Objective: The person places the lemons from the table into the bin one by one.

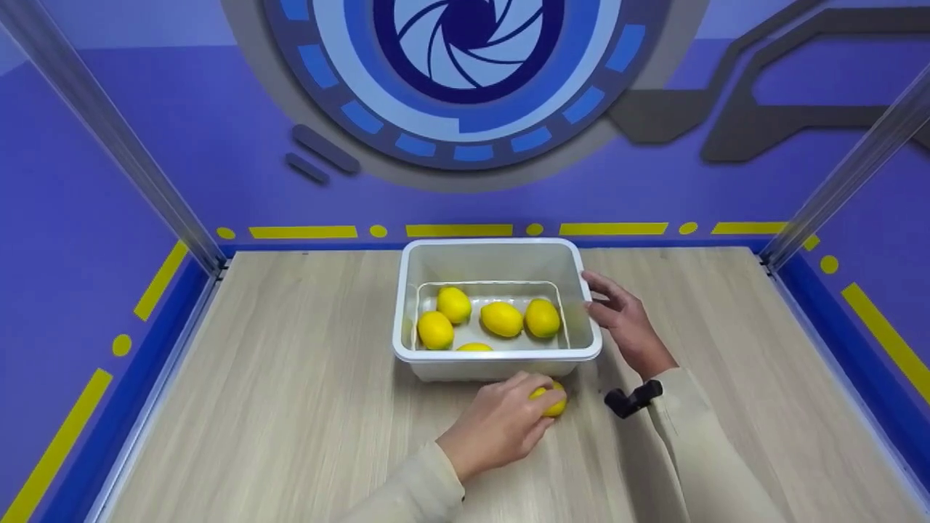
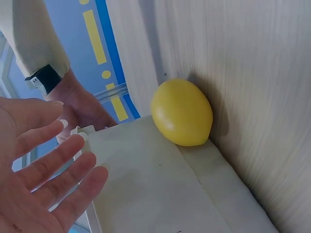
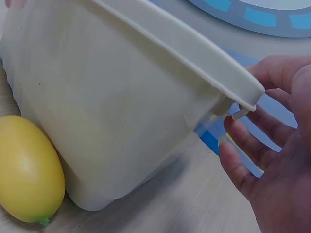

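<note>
A yellow lemon (image 1: 556, 400) lies on the table against the white plastic box (image 1: 498, 355). My left hand (image 1: 498, 421) overlaps the lemon in the head view. In the left wrist view my left hand's fingers (image 2: 63, 170) are spread and relaxed, with visible space between them and the lemon (image 2: 182, 112). My right hand (image 1: 631, 330) is at the box's right side, its fingertips (image 3: 237, 128) touching beneath the rim near a small tab; no firm grip shows. Inside the box lie several lemons (image 1: 501, 319), one partly hidden behind the front wall.
The box stands toward the back of the wooden table (image 1: 305, 407), close to the blue-purple back wall (image 1: 174, 109). Side panels and metal posts (image 1: 138, 145) frame the table. A black wrist device (image 1: 633, 399) sits by the right sleeve.
</note>
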The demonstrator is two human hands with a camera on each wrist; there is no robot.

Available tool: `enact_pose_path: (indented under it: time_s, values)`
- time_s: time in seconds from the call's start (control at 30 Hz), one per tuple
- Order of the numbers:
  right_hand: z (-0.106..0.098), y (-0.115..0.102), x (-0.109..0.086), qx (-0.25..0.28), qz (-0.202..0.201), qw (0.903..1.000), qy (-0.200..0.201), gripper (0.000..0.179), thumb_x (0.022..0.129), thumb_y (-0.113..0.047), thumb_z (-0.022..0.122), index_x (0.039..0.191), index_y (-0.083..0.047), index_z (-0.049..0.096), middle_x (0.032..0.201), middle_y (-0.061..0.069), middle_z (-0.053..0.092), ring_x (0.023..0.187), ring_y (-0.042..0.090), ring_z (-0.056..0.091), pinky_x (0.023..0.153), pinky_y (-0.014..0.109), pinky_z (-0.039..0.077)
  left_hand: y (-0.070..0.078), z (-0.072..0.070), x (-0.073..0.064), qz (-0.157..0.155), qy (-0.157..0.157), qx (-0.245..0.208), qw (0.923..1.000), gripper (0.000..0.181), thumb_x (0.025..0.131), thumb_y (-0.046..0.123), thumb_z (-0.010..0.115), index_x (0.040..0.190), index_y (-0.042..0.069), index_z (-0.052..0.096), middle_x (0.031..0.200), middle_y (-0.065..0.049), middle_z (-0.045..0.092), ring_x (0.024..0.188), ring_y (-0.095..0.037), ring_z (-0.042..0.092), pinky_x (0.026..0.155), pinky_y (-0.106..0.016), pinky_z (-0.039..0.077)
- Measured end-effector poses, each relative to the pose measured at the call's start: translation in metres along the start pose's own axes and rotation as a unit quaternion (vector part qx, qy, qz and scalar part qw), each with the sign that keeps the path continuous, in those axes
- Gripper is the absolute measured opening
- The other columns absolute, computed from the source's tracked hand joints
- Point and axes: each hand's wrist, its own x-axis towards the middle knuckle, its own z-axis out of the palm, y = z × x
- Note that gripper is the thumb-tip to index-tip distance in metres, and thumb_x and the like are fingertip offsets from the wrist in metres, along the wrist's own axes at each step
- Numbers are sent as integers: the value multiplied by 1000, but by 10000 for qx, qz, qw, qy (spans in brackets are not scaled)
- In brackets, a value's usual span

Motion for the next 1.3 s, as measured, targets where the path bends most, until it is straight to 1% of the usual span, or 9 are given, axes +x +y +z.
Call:
enact_pose_path:
  time_s: [0.2, 0.4, 0.73, 1.0, 1.2, 1.3]
  values:
    - [2, -1, -2, -87, -119, 9999, 51, 55, 97, -17, 57, 148, -16, 39, 151, 10, 41, 134, 30, 46, 90, 13, 47, -3, 7, -1, 21, 2, 97, 10000, 28, 94, 30, 61, 121, 23, 62, 120, 5, 62, 104, -10, 60, 83, -22, 55]
    - [3, -1, -3, -29, -188, 9998, 55, 54, 96, -14, 58, 147, -15, 40, 150, 11, 42, 134, 32, 46, 91, 14, 47, -6, 11, 0, -39, -75, 2, 10000, 30, 93, 29, 63, 122, 23, 62, 120, 4, 62, 104, -11, 60, 84, -23, 54]
    - [2, -2, -4, -12, -183, 9998, 54, 55, 96, -17, 59, 147, -14, 40, 150, 11, 42, 134, 32, 45, 91, 14, 47, -5, 16, 2, -191, -358, -72, 9992, 31, 95, 32, 60, 125, 24, 61, 124, 5, 60, 106, -10, 59, 86, -23, 54]
    - [1, -1, -4, -24, -199, 9998, 34, 55, 96, -18, 59, 148, -14, 39, 150, 11, 42, 134, 33, 45, 90, 13, 47, -5, 22, 5, -154, -399, 42, 9991, 33, 93, 30, 62, 125, 23, 61, 125, 3, 60, 105, -11, 59, 87, -22, 53]
    - [0, 1, -3, 2, -238, 9997, 6, 55, 96, -17, 58, 148, -13, 39, 149, 12, 42, 134, 32, 45, 90, 13, 48, -5, 27, 6, -114, -321, 141, 9993, 31, 91, 29, 65, 122, 23, 62, 123, 3, 60, 103, -11, 58, 85, -23, 54]
    - [0, 1, -3, 40, -245, 9997, 1, 55, 96, -17, 58, 148, -12, 39, 149, 13, 42, 133, 32, 45, 90, 13, 48, -5, 29, 7, -115, -353, 179, 9991, 32, 90, 28, 66, 121, 23, 62, 123, 3, 59, 103, -12, 58, 85, -24, 54]
